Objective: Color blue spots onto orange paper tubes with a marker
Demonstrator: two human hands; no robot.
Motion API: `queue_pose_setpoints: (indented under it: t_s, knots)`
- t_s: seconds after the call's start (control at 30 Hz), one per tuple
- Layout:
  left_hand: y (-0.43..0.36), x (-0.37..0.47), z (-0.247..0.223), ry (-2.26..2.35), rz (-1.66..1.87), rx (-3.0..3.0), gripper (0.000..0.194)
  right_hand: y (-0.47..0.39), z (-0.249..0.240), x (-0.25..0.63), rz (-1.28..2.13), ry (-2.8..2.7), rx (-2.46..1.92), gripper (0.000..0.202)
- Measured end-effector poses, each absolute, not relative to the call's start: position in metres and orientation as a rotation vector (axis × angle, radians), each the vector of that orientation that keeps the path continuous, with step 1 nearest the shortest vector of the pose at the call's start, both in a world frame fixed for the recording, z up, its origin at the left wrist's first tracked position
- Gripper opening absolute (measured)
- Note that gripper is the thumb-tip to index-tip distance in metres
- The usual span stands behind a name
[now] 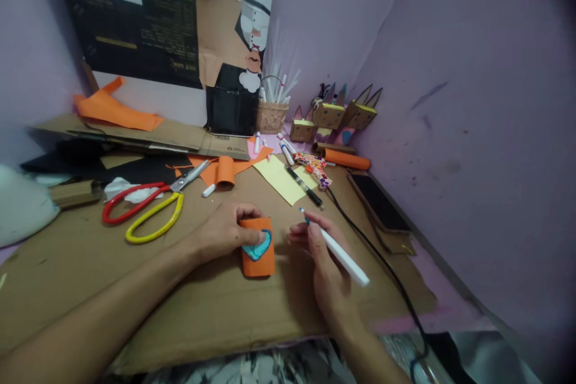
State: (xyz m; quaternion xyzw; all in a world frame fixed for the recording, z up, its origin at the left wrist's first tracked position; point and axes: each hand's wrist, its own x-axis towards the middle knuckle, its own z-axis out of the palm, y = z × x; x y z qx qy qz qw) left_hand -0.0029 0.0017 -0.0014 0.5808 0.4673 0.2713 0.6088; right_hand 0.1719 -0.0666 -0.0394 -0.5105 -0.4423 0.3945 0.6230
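An orange paper tube [258,267], somewhat flattened, lies on the cardboard sheet, with a blue heart [254,250] outlined in dark ink on its upper face. My left hand [227,228] grips this tube, thumb pressed on the heart and fingers at its far end. A white marker [344,259] with a blue tip is pinched in my right hand [321,246], to the right of the tube. The tip points up and left, apart from the paper. A white marker cap [209,190] lies beyond my left hand.
Large scissors [155,204] with red and yellow handles lie open at left. A glue gun [315,168] trails a black cord [373,246] along the right. A phone [378,201], yellow paper [281,179], a black pen [304,186] and cardboard animal figures [330,115] stand or lie beyond.
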Motion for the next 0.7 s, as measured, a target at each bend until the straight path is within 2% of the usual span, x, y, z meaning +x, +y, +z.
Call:
queue_pose_setpoints:
  t_s: [0.17, 0.27, 0.7]
  knots:
    - [0.006, -0.014, 0.000, 0.876, 0.729, 1.363, 0.055, -0.042, -0.019, 0.176, 1.134, -0.974, -1.138, 0.038]
    - [0.007, -0.018, -0.002, 0.803, 0.796, 1.279, 0.057, -0.027, -0.007, 0.174, 1.249, -1.081, -1.166, 0.040]
    - [0.007, -0.006, 0.011, 0.731, 0.996, 0.752, 0.012, -0.008, -0.020, 0.166, 1.529, -1.120, -1.087, 0.033]
